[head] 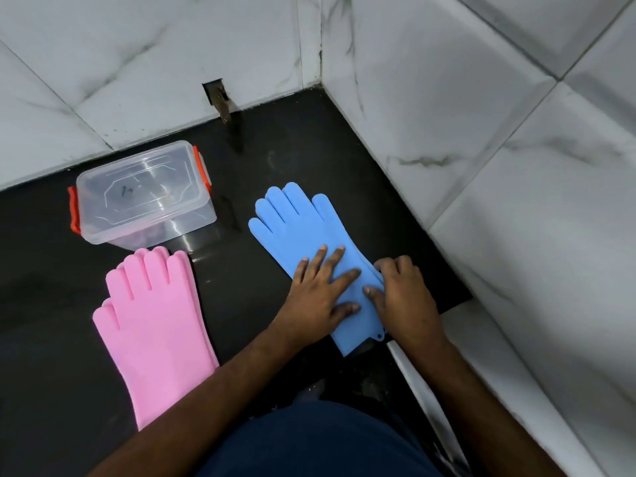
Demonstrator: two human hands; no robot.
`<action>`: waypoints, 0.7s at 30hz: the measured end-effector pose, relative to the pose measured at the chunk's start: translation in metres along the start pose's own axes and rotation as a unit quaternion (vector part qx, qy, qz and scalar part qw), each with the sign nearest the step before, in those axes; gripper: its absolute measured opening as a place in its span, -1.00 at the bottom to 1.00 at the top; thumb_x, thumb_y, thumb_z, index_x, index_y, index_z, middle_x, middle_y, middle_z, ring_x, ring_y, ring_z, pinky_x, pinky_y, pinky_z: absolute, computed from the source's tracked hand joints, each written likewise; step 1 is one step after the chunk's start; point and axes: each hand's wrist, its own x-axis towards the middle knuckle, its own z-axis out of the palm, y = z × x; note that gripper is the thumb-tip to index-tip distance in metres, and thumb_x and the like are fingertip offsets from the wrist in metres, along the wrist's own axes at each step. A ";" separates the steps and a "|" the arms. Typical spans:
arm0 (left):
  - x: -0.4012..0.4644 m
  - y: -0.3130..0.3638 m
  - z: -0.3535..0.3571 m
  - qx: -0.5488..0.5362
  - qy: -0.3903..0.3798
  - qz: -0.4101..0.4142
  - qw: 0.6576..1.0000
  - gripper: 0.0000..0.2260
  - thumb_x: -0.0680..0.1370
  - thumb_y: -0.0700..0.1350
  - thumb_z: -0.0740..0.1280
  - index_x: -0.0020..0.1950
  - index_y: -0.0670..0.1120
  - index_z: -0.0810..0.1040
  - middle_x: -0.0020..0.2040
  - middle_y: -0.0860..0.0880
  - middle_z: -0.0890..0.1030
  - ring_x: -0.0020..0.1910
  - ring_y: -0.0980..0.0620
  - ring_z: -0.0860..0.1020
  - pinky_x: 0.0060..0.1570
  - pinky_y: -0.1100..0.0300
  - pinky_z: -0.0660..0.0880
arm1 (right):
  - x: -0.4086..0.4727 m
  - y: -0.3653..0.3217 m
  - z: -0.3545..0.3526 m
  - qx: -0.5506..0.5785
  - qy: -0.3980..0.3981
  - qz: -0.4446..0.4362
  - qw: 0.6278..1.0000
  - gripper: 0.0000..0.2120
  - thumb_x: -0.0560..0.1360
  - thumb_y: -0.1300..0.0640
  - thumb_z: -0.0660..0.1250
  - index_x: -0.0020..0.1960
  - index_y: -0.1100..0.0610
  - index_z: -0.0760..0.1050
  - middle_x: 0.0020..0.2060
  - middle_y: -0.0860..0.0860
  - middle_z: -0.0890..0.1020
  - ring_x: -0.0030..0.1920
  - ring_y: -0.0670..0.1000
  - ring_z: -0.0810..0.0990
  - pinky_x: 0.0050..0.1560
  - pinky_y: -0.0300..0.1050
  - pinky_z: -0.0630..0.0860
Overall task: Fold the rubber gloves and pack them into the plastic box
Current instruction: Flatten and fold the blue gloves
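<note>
At centre right of the frame, the left hand lies flat, fingers spread, pressing the blue gloves onto the dark worktop; the right hand, fingers curled, grips their right edge. Pink gloves lie lower left, the lidded plastic box upper left.
</note>
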 end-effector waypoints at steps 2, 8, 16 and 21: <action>-0.004 -0.003 0.007 -0.025 0.008 0.015 1.000 -0.44 0.65 0.27 0.18 0.62 0.11 0.30 0.71 -0.06 0.06 0.69 -0.13 -0.06 0.61 -0.21 -0.05 | -0.005 -0.002 0.001 0.019 0.016 0.006 1.000 -0.65 0.57 -0.02 0.38 0.29 0.08 0.43 0.19 0.07 0.41 0.14 0.10 0.50 0.02 0.07 0.56; -0.023 -0.025 -0.007 0.025 -0.013 0.214 0.976 -0.36 0.50 0.39 0.35 0.44 0.02 0.55 0.62 -0.13 0.34 0.63 -0.15 0.23 0.57 -0.24 0.11 | -0.004 -0.003 0.006 0.010 0.016 0.061 0.998 -0.75 0.59 -0.01 0.35 0.13 0.16 0.53 0.15 0.10 0.44 0.17 0.12 0.44 0.12 0.05 0.50; -0.029 -0.006 -0.016 0.044 0.130 0.302 0.943 -0.82 0.60 -0.03 0.40 0.03 -0.09 0.75 0.20 -0.06 0.73 0.13 -0.06 0.71 -0.07 0.15 0.64 | 0.004 0.003 0.000 0.024 0.021 0.063 0.997 -0.83 0.63 0.00 0.29 0.00 0.11 0.48 0.02 0.10 0.55 -0.04 0.11 0.55 -0.14 -0.10 0.34; -0.029 0.000 -0.021 0.036 0.098 0.250 0.963 -0.85 0.60 0.00 0.46 0.08 0.00 0.77 0.22 0.07 0.73 0.26 0.03 0.67 -0.10 0.22 0.63 | 0.003 0.004 -0.001 0.037 0.026 0.069 0.997 -0.87 0.60 0.06 0.33 -0.01 0.12 0.50 0.03 0.11 0.55 0.00 0.12 0.55 -0.06 -0.05 0.46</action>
